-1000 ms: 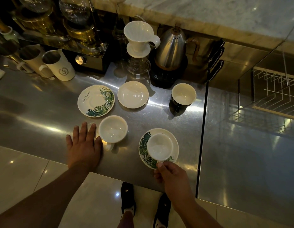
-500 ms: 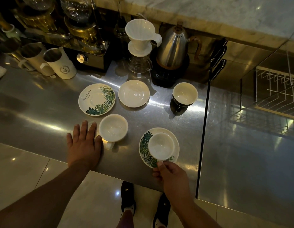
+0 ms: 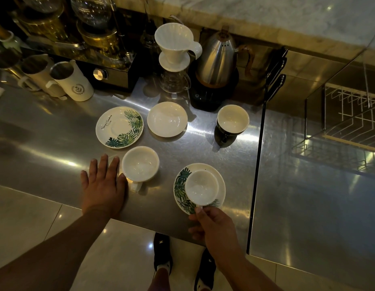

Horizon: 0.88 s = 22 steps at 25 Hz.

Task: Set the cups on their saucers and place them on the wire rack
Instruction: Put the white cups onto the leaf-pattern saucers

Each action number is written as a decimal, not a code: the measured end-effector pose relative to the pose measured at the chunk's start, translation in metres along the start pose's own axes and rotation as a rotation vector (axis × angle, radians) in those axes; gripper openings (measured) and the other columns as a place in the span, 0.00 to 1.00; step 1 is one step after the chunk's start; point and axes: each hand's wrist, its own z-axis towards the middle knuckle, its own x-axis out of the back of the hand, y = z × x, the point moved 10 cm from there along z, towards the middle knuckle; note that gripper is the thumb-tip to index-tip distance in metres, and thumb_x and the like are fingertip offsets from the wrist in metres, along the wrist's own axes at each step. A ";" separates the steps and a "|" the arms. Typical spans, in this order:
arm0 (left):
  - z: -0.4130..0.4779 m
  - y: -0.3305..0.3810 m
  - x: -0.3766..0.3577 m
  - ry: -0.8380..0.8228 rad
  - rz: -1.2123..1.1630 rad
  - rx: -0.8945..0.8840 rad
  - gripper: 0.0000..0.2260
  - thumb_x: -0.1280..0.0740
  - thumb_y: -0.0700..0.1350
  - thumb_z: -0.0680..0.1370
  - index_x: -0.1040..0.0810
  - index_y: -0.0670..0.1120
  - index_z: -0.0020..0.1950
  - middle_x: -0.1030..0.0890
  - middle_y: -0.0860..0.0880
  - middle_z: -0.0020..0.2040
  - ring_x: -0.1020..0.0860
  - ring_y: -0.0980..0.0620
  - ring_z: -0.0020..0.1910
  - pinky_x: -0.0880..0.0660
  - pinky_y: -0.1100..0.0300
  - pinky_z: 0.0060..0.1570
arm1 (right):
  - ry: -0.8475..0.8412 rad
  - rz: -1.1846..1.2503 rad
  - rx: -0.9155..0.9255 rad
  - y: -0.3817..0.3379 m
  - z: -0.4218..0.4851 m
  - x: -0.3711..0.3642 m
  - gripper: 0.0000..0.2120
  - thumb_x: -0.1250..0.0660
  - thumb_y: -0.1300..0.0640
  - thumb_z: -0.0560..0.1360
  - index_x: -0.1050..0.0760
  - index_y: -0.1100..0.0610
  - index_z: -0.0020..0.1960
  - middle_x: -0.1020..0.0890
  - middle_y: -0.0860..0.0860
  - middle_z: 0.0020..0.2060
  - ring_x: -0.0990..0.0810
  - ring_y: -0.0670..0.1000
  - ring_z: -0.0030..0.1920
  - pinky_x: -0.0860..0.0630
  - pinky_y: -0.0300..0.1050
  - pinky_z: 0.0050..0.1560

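A small white cup rests on a leaf-patterned saucer near the counter's front edge. My right hand pinches the cup's handle from the near side. A larger white cup stands bare on the steel counter, its handle toward me. My left hand lies flat on the counter, fingers spread, touching that cup's left side. Behind are a second leaf-patterned saucer, a plain white saucer and a dark cup with a white inside. The wire rack sits at the far right.
A steel kettle on a black base, a white dripper on a glass server, two white mugs and a brewing machine line the back. A dark seam divides the counter. My shoes show on the tiled floor below.
Both hands and all the crockery keep their places; only the view has shifted slightly.
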 end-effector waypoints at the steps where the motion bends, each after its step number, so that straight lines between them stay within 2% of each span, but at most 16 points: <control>1: 0.000 0.000 0.000 0.003 0.003 0.000 0.28 0.57 0.64 0.83 0.47 0.57 0.82 0.46 0.47 0.84 0.53 0.44 0.83 0.56 0.39 0.78 | -0.006 -0.005 0.002 0.000 0.001 0.000 0.08 0.32 0.51 0.81 0.16 0.52 0.49 0.11 0.52 0.43 0.12 0.55 0.38 0.17 0.45 0.37; 5: 0.002 -0.003 -0.004 0.009 0.000 0.004 0.27 0.56 0.64 0.84 0.47 0.57 0.82 0.45 0.47 0.84 0.52 0.44 0.83 0.55 0.39 0.78 | 0.002 -0.089 0.055 -0.004 0.004 0.002 0.09 0.31 0.48 0.80 0.15 0.48 0.44 0.13 0.55 0.38 0.16 0.51 0.35 0.18 0.45 0.39; 8: 0.003 -0.005 -0.005 0.020 0.002 0.006 0.27 0.55 0.63 0.84 0.46 0.57 0.82 0.44 0.47 0.84 0.51 0.43 0.83 0.54 0.38 0.78 | 0.009 -0.065 0.055 0.000 0.005 0.001 0.08 0.30 0.47 0.78 0.15 0.48 0.44 0.12 0.54 0.38 0.16 0.50 0.35 0.18 0.43 0.39; 12: 0.002 -0.004 -0.005 0.021 0.003 0.012 0.27 0.56 0.63 0.83 0.46 0.57 0.82 0.44 0.47 0.84 0.51 0.43 0.82 0.54 0.39 0.78 | -0.006 -0.076 0.044 0.003 0.006 -0.002 0.09 0.30 0.44 0.77 0.15 0.47 0.44 0.12 0.54 0.38 0.15 0.51 0.36 0.17 0.47 0.40; 16: 0.002 -0.002 -0.001 0.017 -0.008 0.014 0.27 0.56 0.63 0.83 0.45 0.57 0.82 0.44 0.47 0.84 0.51 0.44 0.82 0.55 0.39 0.78 | -0.010 -0.090 0.058 0.001 0.005 -0.001 0.08 0.30 0.45 0.78 0.15 0.46 0.45 0.12 0.54 0.38 0.15 0.51 0.35 0.17 0.45 0.37; 20: 0.000 0.003 0.004 0.010 -0.014 0.009 0.28 0.55 0.62 0.82 0.44 0.55 0.82 0.44 0.46 0.84 0.51 0.43 0.82 0.55 0.38 0.78 | 0.086 -0.050 0.075 -0.003 -0.002 0.005 0.07 0.28 0.49 0.78 0.17 0.50 0.44 0.13 0.55 0.36 0.17 0.51 0.31 0.19 0.45 0.32; 22: 0.000 0.004 0.006 -0.002 -0.004 -0.003 0.29 0.55 0.62 0.82 0.44 0.55 0.82 0.44 0.45 0.84 0.51 0.42 0.82 0.55 0.38 0.78 | 0.188 -0.069 0.103 -0.007 -0.011 0.013 0.07 0.27 0.49 0.77 0.19 0.48 0.41 0.15 0.55 0.33 0.20 0.49 0.29 0.24 0.45 0.29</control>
